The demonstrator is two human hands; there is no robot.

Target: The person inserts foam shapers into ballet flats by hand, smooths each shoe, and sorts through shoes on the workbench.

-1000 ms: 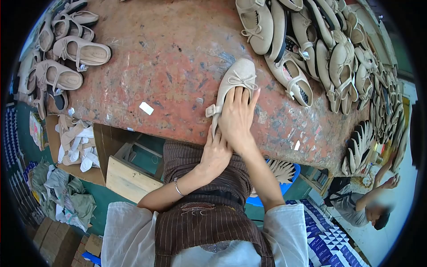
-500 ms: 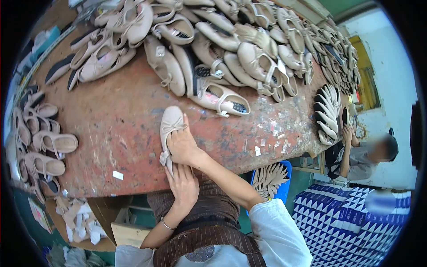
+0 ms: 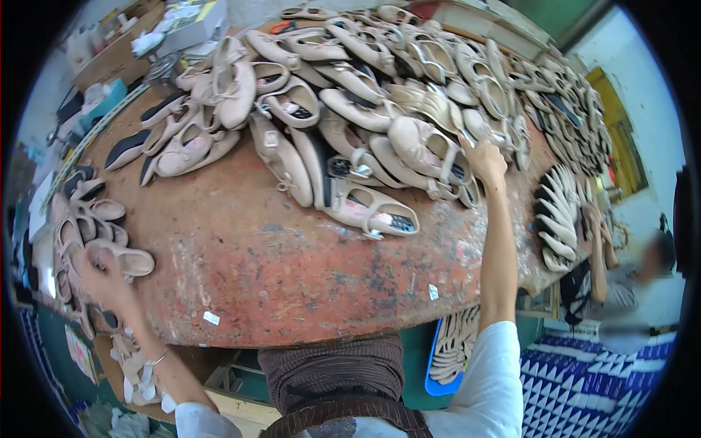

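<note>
My left hand [image 3: 108, 286], smeared by motion, is at the group of beige shoes [image 3: 120, 257] on the table's left edge. It covers part of a shoe there, and whether its fingers grip anything does not show. Far out to the right, my right hand [image 3: 488, 162] reaches into the big heap of beige strapped flats [image 3: 420, 146]. Its fingers are curled, and thumb and forefinger pinch the near end of a pale insole from the stack [image 3: 427, 104] lying among the shoes.
The worn reddish table [image 3: 292, 292] carries paper scraps. A row of shoes [image 3: 556, 219] stands at its right end. Below are a blue bin [image 3: 440, 389] of sole-shaped pieces and a carton [image 3: 120, 350]. Another person [image 3: 628, 285] works at right, near blue-and-white boxes [image 3: 584, 372].
Both hands were together on one beige shoe at the table's front edge. They have parted, left hand to the left shoes, right hand to the heap. That shoe has left the spot.
</note>
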